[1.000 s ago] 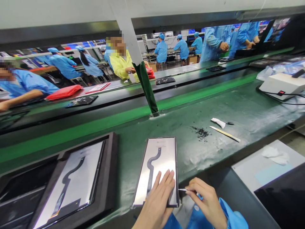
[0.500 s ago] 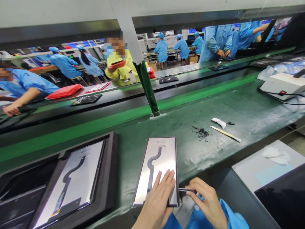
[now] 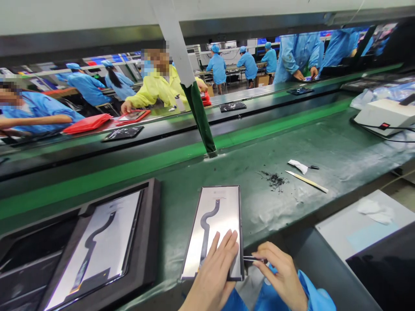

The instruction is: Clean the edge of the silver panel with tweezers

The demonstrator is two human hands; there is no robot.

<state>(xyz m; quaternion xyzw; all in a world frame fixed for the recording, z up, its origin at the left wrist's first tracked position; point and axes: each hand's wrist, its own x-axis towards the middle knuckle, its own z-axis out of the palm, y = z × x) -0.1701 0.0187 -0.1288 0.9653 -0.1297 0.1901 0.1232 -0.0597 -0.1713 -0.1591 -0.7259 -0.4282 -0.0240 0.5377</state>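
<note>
Across the green bench (image 3: 259,149), things are mostly lying as they were a second ago. Beyond it, the belt (image 3: 168,122) is carrying dark packets (image 3: 123,133) slightly rightward, and a co-worker in yellow (image 3: 162,88) is now reaching to a red folder (image 3: 141,115). On the near left, the black case (image 3: 151,242) is holding a spare screen (image 3: 125,224), unmoved. To its right, the screen (image 3: 225,214) being handled is lying in its same spot on the bench, silvery side upward. The left hand (image 3: 218,264) is resting flat over its lower part, fingers extended. The right hand (image 3: 279,270) is keeping apart from the left, thumb and fingers clamping the tweezers (image 3: 251,258). Those are pointing at the screen's right edge, their two prongs now showing separately instead of looking like one line. That is suggesting an eased or turned grip, with the screen staying steady for work there; whether the tips are gripping anything, I cannot tell. Farther right, a knife (image 3: 306,181) and tiny black scraps (image 3: 275,180) are lying untouched.
</note>
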